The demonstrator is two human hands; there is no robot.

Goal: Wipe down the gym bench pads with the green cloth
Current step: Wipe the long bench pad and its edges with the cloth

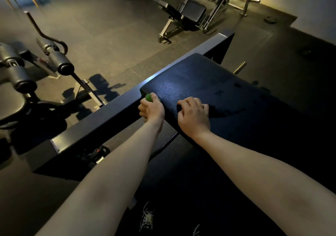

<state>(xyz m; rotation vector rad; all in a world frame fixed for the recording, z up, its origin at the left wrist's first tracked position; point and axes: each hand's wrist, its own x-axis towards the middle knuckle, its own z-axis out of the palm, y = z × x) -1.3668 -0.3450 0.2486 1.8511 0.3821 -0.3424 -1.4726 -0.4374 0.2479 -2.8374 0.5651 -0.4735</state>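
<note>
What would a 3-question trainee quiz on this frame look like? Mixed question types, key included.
1. True or false: the left hand grips the green cloth.
2. Where does the right hand rest? A) on the steel frame beam B) on the near edge of the bench pad C) on the floor
3. Fill in: the cloth sits at the pad's ___ corner, beside the frame beam.

Key
1. True; the fingers curl round it and only a bit of green shows.
2. B; its fingers are curled on the pad and no cloth shows in it.
3. Near left.
</note>
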